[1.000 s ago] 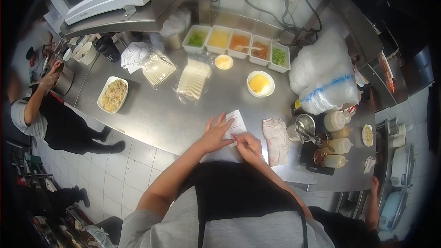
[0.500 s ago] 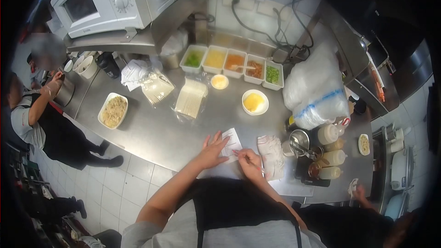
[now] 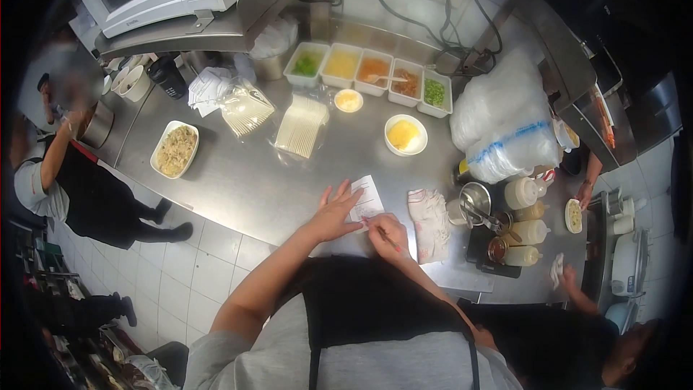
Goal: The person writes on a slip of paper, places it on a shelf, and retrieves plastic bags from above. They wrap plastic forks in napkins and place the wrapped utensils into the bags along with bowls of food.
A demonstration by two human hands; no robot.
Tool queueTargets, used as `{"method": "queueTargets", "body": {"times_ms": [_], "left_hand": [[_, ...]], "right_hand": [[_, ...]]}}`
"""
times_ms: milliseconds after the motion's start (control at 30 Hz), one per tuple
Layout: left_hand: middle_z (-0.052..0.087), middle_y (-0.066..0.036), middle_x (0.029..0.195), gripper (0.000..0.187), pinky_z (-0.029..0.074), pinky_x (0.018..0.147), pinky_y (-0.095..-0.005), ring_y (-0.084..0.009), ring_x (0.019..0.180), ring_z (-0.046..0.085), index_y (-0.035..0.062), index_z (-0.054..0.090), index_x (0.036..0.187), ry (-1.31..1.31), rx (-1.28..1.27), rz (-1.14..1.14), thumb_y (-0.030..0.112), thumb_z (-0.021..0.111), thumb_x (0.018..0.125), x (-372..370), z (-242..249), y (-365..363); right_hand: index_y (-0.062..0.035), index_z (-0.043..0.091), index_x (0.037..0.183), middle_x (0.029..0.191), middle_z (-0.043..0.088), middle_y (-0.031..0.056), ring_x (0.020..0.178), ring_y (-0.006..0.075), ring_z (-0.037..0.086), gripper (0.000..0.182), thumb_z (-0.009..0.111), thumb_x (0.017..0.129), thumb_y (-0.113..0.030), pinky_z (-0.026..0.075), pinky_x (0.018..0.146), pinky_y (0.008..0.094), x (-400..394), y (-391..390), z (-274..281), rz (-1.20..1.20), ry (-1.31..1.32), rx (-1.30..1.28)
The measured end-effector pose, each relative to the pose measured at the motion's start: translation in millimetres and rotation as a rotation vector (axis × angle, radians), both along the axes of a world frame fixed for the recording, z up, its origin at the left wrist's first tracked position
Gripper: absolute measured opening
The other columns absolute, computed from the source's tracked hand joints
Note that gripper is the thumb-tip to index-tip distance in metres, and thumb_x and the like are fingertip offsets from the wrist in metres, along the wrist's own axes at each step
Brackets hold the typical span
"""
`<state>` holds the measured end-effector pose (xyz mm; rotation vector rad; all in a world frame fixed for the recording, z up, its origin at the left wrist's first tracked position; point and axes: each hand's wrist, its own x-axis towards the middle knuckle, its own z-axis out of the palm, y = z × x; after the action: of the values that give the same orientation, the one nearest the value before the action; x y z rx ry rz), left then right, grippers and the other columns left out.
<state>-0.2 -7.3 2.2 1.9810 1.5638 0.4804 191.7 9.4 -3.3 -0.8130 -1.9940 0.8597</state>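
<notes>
My left hand (image 3: 334,218) lies flat with its fingers spread, pressing the left edge of a small white paper slip (image 3: 367,196) onto the steel counter. Some dark lines show on the slip. In my right hand (image 3: 388,236) is a red pen (image 3: 397,248), its tip at the slip's lower part; most of the pen is hidden by the fingers. A folded, stained white cloth (image 3: 429,224) lies just right of that hand. Beyond the slip stands a white bowl (image 3: 406,135) with yellow food.
Several tubs of toppings (image 3: 341,65) line the back. Packs of wooden sticks (image 3: 300,128) and a food container (image 3: 175,149) lie left. Squeeze bottles (image 3: 530,231), a metal jug (image 3: 475,200) and wrapped plastic stacks (image 3: 509,144) crowd the right. Co-workers stand on both sides.
The head view has shifted slightly. My right hand, with the pen, sits lower on the slip. A co-worker's hand has appeared at the small bowl on the far right.
</notes>
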Motion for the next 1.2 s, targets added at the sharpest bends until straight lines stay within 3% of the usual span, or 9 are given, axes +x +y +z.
{"method": "queueTargets", "body": {"times_ms": [333,400,467,567,633,767,900,1000,1200], "left_hand": [[0.027,-0.019,0.144,0.086,0.006,0.106,-0.0566,-0.0349,0.138,0.012,0.0104,0.021,0.143,-0.067,0.047,-0.008,0.030,0.068,0.074,-4.2,-14.2,0.2],[0.030,-0.018,0.142,0.082,0.017,0.107,-0.0509,-0.0328,0.134,0.026,0.0117,0.020,0.143,-0.233,0.083,0.001,0.020,0.066,0.076,-13.4,3.1,-0.5],[0.032,-0.018,0.140,0.079,0.024,0.105,-0.0453,-0.0303,0.130,0.031,0.0117,0.021,0.143,-0.398,0.102,0.034,0.013,0.064,0.077,-35.3,40.4,9.0],[0.040,-0.012,0.132,0.066,0.040,0.095,-0.0304,-0.0225,0.120,0.043,0.0102,0.029,0.140,-0.592,0.290,0.079,-0.007,0.052,0.080,-53.6,101.6,35.3],[0.045,-0.011,0.126,0.058,0.039,0.095,-0.0295,-0.0210,0.117,0.045,0.0087,0.038,0.135,-0.669,0.425,0.079,-0.009,0.050,0.081,-65.7,152.5,58.6],[0.059,-0.007,0.099,0.021,0.047,0.078,-0.0265,-0.0156,0.094,0.057,0.0032,0.065,0.102,-0.518,0.725,0.080,-0.001,0.058,0.083,-70.6,288.2,80.3],[0.063,-0.007,0.101,0.020,0.046,0.080,-0.0249,-0.0138,0.092,0.058,0.0006,0.064,0.102,-0.682,1.092,0.058,0.002,0.058,0.083,-68.0,396.2,116.4],[0.060,-0.008,0.110,0.031,0.046,0.080,-0.0240,-0.0133,0.092,0.057,0.0017,0.061,0.112,-0.724,1.252,0.049,0.002,0.060,0.081,-64.4,462.7,141.6],[0.058,-0.008,0.114,0.036,0.045,0.081,-0.0253,-0.0136,0.093,0.057,-0.0004,0.059,0.114,-0.787,1.116,-0.011,0.002,0.061,0.078,-68.7,505.6,187.7]], "right_hand": [[-0.0017,0.059,0.099,0.090,0.063,0.0080,0.086,0.0185,0.058,0.020,0.047,0.089,-0.014,0.045,0.080,0.0293,12.6,17.6,15.5,-0.144,0.283,-0.319],[-0.0046,0.055,0.095,0.073,0.055,0.0045,0.062,0.0151,0.050,0.014,0.045,0.087,-0.010,0.043,0.060,0.0289,21.9,28.4,20.7,-0.142,0.262,-0.342],[-0.0029,0.048,0.099,0.069,0.053,0.0051,0.062,0.0146,0.053,0.015,0.045,0.086,-0.009,0.044,0.058,0.0299,25.5,24.2,51.5,-0.224,0.227,-0.729],[-0.0005,0.042,0.105,0.063,0.048,0.0067,0.057,0.0192,0.052,0.032,0.051,0.075,-0.006,0.040,0.051,0.0343,24.3,29.6,43.6,-0.301,-0.199,-0.259],[-0.0013,0.029,0.126,0.094,0.053,0.0240,0.079,0.0402,0.056,0.059,0.055,0.074,-0.011,0.045,0.070,0.0486,24.6,32.2,26.7,-0.335,-0.418,-0.025],[-0.0013,0.043,0.120,0.113,0.046,0.0247,0.098,0.0384,0.049,0.052,0.056,0.070,-0.011,0.044,0.077,0.0476,19.7,28.6,33.1,-0.263,-0.683,0.086],[0.0011,0.043,0.121,0.104,0.050,0.0214,0.095,0.0386,0.047,0.054,0.054,0.070,-0.008,0.039,0.082,0.0474,17.3,16.2,12.0,-0.379,-0.609,0.267],[-0.0005,0.050,0.117,0.129,0.040,0.0246,0.108,0.0431,0.042,0.044,0.056,0.076,-0.014,0.036,0.090,0.0514,20.4,11.0,-2.7,-0.390,-0.521,0.292],[0.0018,0.052,0.114,0.127,0.041,0.0242,0.107,0.0421,0.043,0.042,0.055,0.076,-0.014,0.035,0.091,0.0511,20.4,10.4,-0.9,-0.395,-0.525,0.259]]}}
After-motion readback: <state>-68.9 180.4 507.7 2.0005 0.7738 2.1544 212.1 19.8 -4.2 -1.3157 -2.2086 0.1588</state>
